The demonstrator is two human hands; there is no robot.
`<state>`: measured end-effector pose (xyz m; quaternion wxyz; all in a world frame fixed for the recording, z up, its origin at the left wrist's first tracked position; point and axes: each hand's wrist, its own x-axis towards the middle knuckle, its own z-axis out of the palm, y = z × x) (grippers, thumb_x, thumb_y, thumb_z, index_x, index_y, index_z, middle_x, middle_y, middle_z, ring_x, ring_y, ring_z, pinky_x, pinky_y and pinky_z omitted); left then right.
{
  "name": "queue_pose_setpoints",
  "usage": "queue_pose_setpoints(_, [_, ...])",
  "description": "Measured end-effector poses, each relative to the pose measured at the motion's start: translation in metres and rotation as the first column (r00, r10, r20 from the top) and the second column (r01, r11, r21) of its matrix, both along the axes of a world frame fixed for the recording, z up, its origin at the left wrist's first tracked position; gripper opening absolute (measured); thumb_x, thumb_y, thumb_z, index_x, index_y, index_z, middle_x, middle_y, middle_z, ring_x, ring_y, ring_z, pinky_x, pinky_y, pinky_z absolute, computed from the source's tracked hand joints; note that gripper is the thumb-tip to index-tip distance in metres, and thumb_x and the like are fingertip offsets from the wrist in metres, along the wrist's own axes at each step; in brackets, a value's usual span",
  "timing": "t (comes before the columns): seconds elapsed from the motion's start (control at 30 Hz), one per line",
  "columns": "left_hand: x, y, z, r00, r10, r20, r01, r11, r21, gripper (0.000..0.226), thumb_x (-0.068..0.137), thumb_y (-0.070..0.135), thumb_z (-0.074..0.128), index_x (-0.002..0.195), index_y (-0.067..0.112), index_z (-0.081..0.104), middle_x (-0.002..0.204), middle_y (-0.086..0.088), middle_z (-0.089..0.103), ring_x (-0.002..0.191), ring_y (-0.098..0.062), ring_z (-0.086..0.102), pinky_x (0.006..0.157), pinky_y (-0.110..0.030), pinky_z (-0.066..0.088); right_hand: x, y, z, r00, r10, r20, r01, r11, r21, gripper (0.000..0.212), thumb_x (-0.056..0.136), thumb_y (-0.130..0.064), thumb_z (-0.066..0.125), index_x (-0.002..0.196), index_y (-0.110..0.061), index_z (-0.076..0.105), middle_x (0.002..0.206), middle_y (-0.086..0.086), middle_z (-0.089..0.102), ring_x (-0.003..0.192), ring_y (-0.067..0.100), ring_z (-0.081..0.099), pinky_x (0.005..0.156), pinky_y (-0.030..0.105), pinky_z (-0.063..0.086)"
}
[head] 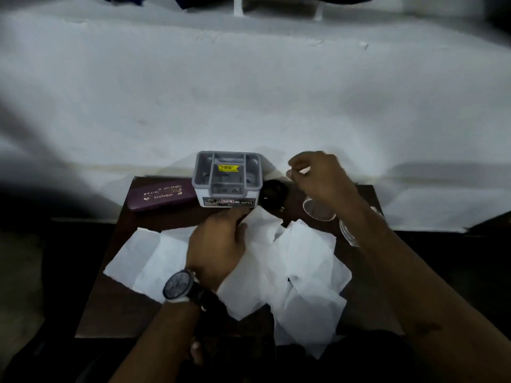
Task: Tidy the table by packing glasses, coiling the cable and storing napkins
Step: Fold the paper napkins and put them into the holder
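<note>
Head view: I note the left hand (218, 241) resting, fingers extended, on the white napkins (304, 261) spread over the table (121, 239) just before the grey organizer (228, 178), while the right hand (318, 178) hovers curled above the glasses (315, 210); its grasp I cannot tell.

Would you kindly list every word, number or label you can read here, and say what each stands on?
"ROURKELA": bottom gold line on the purple glasses case.
"OPEL", as far as it reads: front label of the grey organizer box.
Too blurred or small to read: the case's two upper lines and the yellow sticker on the box.
</note>
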<state>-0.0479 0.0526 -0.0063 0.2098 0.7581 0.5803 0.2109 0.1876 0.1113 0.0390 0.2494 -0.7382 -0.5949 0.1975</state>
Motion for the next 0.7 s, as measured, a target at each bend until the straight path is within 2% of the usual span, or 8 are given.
queue_pose_setpoints(0.1, [-0.005,-0.001,0.002,0.987,0.085,0.136,-0.077,0.995,-0.063,0.029,0.092,0.029,0.067,0.121,0.03,0.068,0.108,0.008,0.077,0.1,-0.018,0.073,0.084,-0.042,0.06,0.003,-0.051,0.014,0.971,-0.128,-0.201,0.154,0.981,0.116,0.014,0.088,-0.017,0.075,0.101,-0.022,0.079,0.093,-0.015,0.077,0.08,0.001,0.07,0.075,0.009,0.052])
queue_pose_setpoints(0.2, [0.009,-0.012,0.005,0.986,0.069,0.151,-0.06,0.996,-0.068,0.038,0.086,0.045,0.073,0.12,0.03,0.066,0.103,0.01,0.077,0.094,-0.013,0.073,0.08,-0.038,0.06,0.005,-0.1,0.016,0.96,-0.174,-0.22,0.199,0.975,0.095,0.008,0.087,-0.022,0.075,0.092,-0.028,0.078,0.072,-0.036,0.067,0.075,-0.014,0.064,0.069,0.002,0.044])
queue_pose_setpoints(0.33, [0.047,-0.021,0.002,0.999,-0.021,0.041,0.023,0.999,-0.044,0.054,0.084,0.056,0.071,0.129,0.029,0.058,0.113,0.005,0.074,0.106,-0.021,0.07,0.082,-0.038,0.059,0.01,-0.133,-0.007,0.978,-0.173,-0.112,0.16,0.98,-0.116,0.015,0.089,-0.02,0.077,0.104,-0.022,0.076,0.083,-0.017,0.066,0.077,0.001,0.064,0.06,0.002,0.038])
queue_pose_setpoints(0.43, [0.06,-0.012,-0.001,0.998,-0.052,-0.045,0.051,0.999,-0.009,0.055,0.089,0.042,0.071,0.137,0.021,0.053,0.117,-0.005,0.073,0.111,-0.03,0.067,0.083,-0.04,0.057,0.007,-0.145,-0.02,0.986,-0.109,-0.125,0.072,0.959,-0.274,0.032,0.086,-0.023,0.081,0.116,-0.024,0.071,0.101,-0.009,0.069,0.077,0.001,0.063,0.051,0.009,0.044])
queue_pose_setpoints(0.53, [0.062,-0.007,0.0,0.995,-0.022,-0.094,0.02,1.0,-0.013,0.048,0.092,0.022,0.064,0.139,0.022,0.053,0.108,-0.006,0.076,0.106,-0.033,0.069,0.084,-0.043,0.057,0.003,-0.151,-0.026,0.986,-0.067,-0.15,0.018,0.952,-0.304,0.035,0.085,-0.029,0.082,0.117,-0.026,0.069,0.107,-0.007,0.068,0.078,0.005,0.066,0.051,0.016,0.044])
queue_pose_setpoints(0.6, [0.061,-0.005,0.008,1.0,0.023,0.002,-0.023,0.999,0.023,0.045,0.091,0.013,0.061,0.135,0.02,0.058,0.096,-0.003,0.078,0.097,-0.027,0.072,0.082,-0.037,0.057,0.004,-0.152,-0.026,0.985,-0.069,-0.161,0.02,0.957,-0.289,0.034,0.087,-0.032,0.08,0.118,-0.027,0.069,0.11,-0.008,0.068,0.074,0.004,0.066,0.053,0.014,0.042])
queue_pose_setpoints(0.67, [0.057,-0.002,0.026,0.966,0.1,0.237,-0.109,0.994,0.026,0.038,0.088,0.009,0.067,0.125,0.019,0.064,0.085,0.003,0.076,0.082,-0.01,0.072,0.077,-0.02,0.054,0.008,-0.149,-0.022,0.983,-0.085,-0.162,0.044,0.969,-0.244,0.035,0.089,-0.034,0.077,0.122,-0.027,0.068,0.114,-0.009,0.069,0.081,0.003,0.067,0.059,0.012,0.045])
queue_pose_setpoints(0.7, [0.053,0.001,0.036,0.902,0.149,0.406,-0.137,0.989,-0.057,0.036,0.086,0.008,0.07,0.119,0.022,0.065,0.082,0.006,0.073,0.077,-0.003,0.069,0.074,-0.013,0.051,0.008,-0.146,-0.019,0.974,-0.103,-0.2,0.063,0.979,-0.195,0.037,0.089,-0.034,0.077,0.124,-0.027,0.068,0.115,-0.011,0.069,0.087,0.002,0.066,0.064,0.01,0.047])
